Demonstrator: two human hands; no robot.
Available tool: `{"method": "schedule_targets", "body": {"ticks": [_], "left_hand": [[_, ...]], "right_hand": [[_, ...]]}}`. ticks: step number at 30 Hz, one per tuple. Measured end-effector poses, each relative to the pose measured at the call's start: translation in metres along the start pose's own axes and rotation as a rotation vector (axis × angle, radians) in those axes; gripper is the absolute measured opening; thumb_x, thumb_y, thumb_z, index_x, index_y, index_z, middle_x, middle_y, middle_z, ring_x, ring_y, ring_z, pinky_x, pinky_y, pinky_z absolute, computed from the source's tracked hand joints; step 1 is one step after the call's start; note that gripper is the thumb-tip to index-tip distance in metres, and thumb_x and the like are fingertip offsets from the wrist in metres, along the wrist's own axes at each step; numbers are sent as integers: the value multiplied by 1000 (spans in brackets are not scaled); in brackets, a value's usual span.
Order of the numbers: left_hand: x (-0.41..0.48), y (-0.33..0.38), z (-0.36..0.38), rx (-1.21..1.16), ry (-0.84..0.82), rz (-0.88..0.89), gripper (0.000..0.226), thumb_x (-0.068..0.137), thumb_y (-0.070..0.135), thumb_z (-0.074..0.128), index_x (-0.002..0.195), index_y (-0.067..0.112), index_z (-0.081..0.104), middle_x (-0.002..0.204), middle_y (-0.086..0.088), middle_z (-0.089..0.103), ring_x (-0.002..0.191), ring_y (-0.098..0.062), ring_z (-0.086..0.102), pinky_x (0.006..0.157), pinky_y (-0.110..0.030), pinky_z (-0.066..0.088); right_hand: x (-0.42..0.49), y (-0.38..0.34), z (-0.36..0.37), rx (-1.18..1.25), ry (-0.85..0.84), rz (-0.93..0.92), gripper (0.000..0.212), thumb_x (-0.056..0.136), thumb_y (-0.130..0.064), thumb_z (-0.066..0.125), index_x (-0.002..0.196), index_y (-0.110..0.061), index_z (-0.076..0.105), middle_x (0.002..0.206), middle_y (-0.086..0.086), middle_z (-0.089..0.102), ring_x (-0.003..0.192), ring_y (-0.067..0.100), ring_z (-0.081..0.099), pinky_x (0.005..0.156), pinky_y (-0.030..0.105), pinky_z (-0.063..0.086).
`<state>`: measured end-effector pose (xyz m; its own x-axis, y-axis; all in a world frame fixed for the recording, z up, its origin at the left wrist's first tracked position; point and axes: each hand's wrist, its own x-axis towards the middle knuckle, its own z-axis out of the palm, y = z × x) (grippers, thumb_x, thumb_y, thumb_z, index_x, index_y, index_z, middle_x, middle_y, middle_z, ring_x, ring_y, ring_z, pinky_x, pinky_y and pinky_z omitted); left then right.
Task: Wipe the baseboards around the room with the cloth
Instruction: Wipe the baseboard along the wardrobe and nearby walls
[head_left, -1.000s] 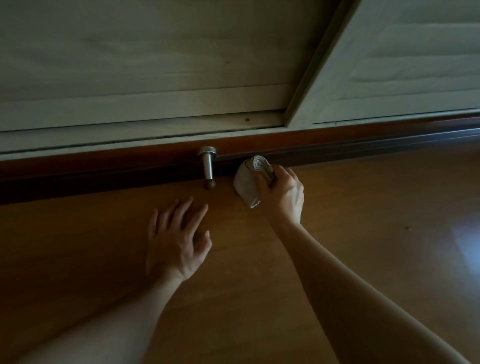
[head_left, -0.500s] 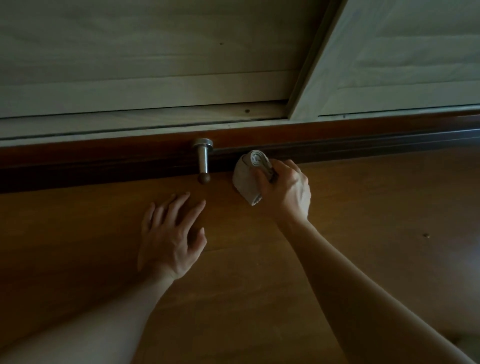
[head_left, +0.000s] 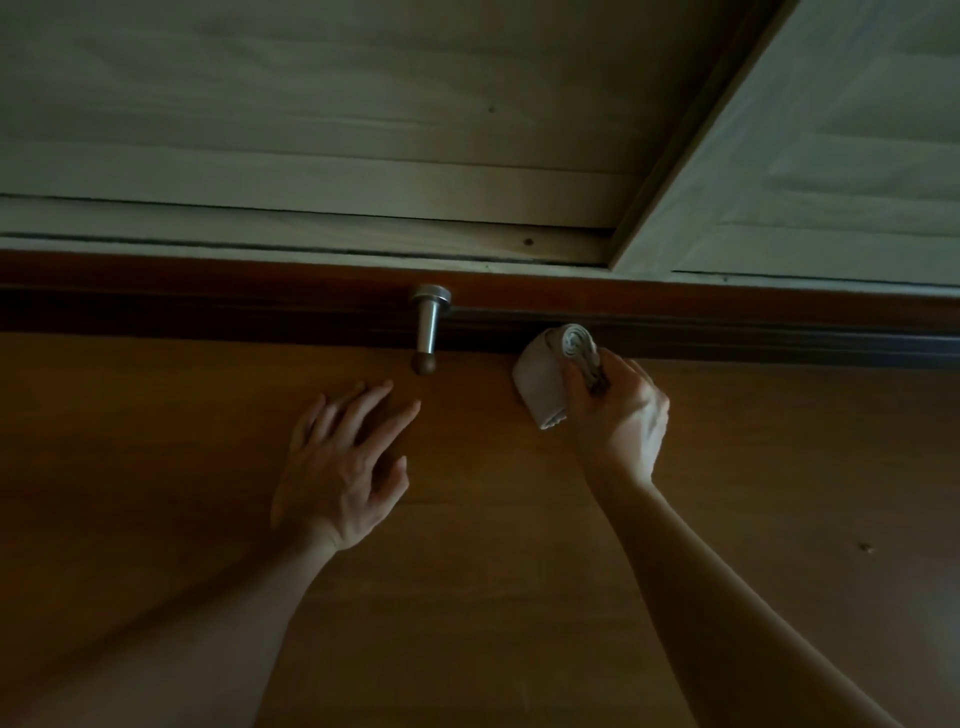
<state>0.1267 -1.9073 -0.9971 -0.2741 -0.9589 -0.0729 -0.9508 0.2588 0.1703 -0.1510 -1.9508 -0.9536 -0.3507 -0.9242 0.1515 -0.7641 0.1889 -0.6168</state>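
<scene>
The right hand grips a folded pale cloth, fingers curled round it; the fingertips are hidden behind the folds. The cloth's upper end meets the lower edge of the dark baseboard, just right of a metal doorstop that juts out from the board. The dim light makes it hard to tell whether the cloth presses on the wood or only touches it.

The left hand is spread, fingers straight and apart, low over the wooden floor near the doorstop's dark tip. Whether the palm rests on the floor cannot be told. The two hands are apart, with the doorstop between them.

Above the baseboard run pale wood panels and, to the right, a slatted panel cut off by the frame. Both forearms leave the picture at the bottom.
</scene>
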Motion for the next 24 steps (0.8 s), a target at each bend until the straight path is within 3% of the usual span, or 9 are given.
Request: {"method": "schedule_targets", "body": {"ticks": [4, 7, 12, 15, 18, 20, 24], "left_hand": [[-1, 0, 0, -6, 10, -14, 56, 95, 54, 35, 149, 40, 40, 158, 4, 34, 144, -23, 28, 120, -46, 13], [-2, -1, -1, -33, 38, -29, 55, 95, 53, 36, 147, 39, 43, 156, 5, 37, 144, -21, 30, 118, -47, 19], [-3, -1, 5, -27, 62, -44, 55, 96, 55, 34, 148, 40, 41, 156, 6, 37, 143, -22, 31, 117, -47, 21], [-6, 8, 5, 1, 72, -100, 55, 96, 56, 31, 148, 40, 41, 156, 6, 38, 141, -21, 31, 117, -48, 22], [-9, 30, 6, -36, 87, -225, 58, 95, 59, 31, 146, 37, 46, 154, 3, 42, 136, -26, 38, 117, -52, 25], [-12, 43, 7, -47, 108, -289, 61, 94, 61, 30, 145, 35, 49, 153, 2, 42, 134, -28, 41, 117, -53, 25], [-13, 46, 8, -44, 135, -282, 60, 94, 61, 31, 146, 36, 48, 153, 3, 42, 134, -26, 38, 117, -52, 26]], "right_hand": [[3, -9, 6, 14, -87, -132, 23, 92, -33, 67, 97, -12, 72, 82, 1, 65, 67, 15, 58, 57, 27, 41], [5, -9, 8, 16, -89, -184, 24, 92, -34, 67, 100, -12, 73, 85, 1, 66, 68, 15, 60, 56, 29, 47], [12, 26, -7, -17, 4, -124, 28, 93, -39, 64, 76, -17, 65, 70, -4, 59, 57, 13, 54, 52, 21, 30], [19, 50, -25, -34, 60, -50, 38, 94, -44, 62, 66, -18, 57, 63, -4, 54, 53, 14, 50, 50, 21, 30], [19, 51, -30, -27, 36, -62, 31, 93, -39, 63, 73, -15, 64, 68, -4, 58, 57, 15, 54, 53, 25, 37], [19, 44, -28, -27, 9, -93, 25, 92, -36, 66, 79, -15, 68, 72, -5, 56, 59, 15, 55, 52, 22, 33], [23, 50, -33, -53, 7, -101, 28, 93, -40, 64, 78, -17, 66, 73, -4, 58, 58, 13, 53, 49, 21, 32]]}}
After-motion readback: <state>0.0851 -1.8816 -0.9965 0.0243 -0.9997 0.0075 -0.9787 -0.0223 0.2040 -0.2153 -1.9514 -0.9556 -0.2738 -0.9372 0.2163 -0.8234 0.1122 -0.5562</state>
